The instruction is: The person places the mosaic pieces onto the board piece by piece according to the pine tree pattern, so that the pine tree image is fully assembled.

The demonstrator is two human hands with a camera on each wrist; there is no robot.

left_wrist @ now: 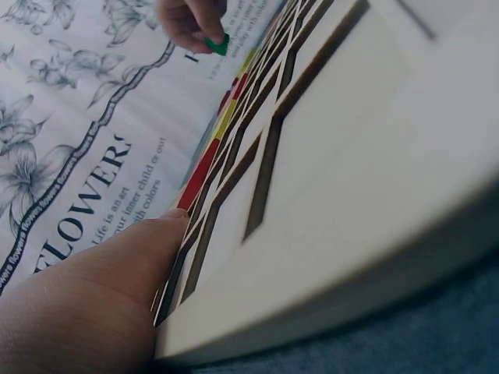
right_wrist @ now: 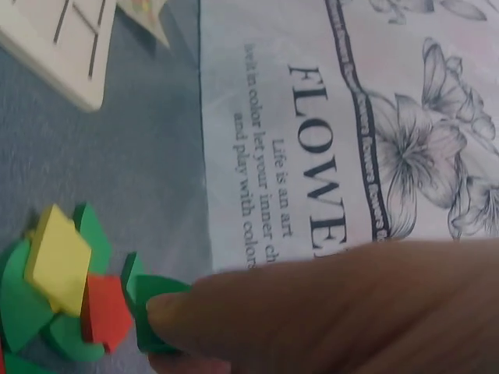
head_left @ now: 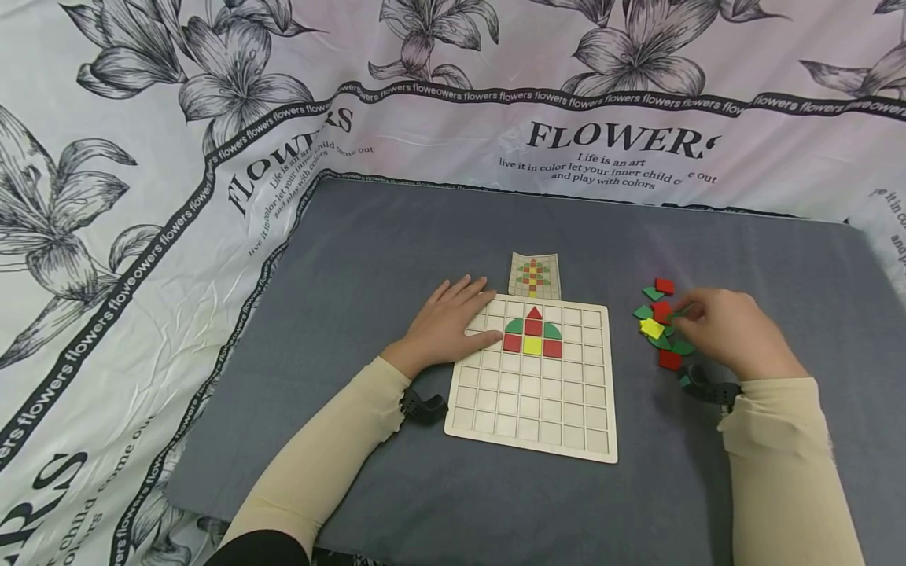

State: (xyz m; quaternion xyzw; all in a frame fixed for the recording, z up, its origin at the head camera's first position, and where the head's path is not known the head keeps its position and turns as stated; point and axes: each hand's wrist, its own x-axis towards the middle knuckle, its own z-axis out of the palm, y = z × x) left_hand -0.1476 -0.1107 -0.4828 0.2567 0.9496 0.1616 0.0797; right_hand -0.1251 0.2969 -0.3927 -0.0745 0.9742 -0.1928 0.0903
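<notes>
My left hand lies with straight fingers over the left edge of a pale square grid board. Its thumb reaches beside a red square set in the board. Other pieces there include a yellow square, a red triangle and two green rounded pieces, one of them a quarter-circle. To the board's right, my right hand pinches a green piece between thumb and finger, just over a loose pile. The left wrist view also shows this green piece in the fingertips.
The pile holds several red, green and yellow pieces, among them a yellow piece and a red square. A small patterned card touches the board's far edge. Grey cloth covers the table; flower-printed fabric hangs behind.
</notes>
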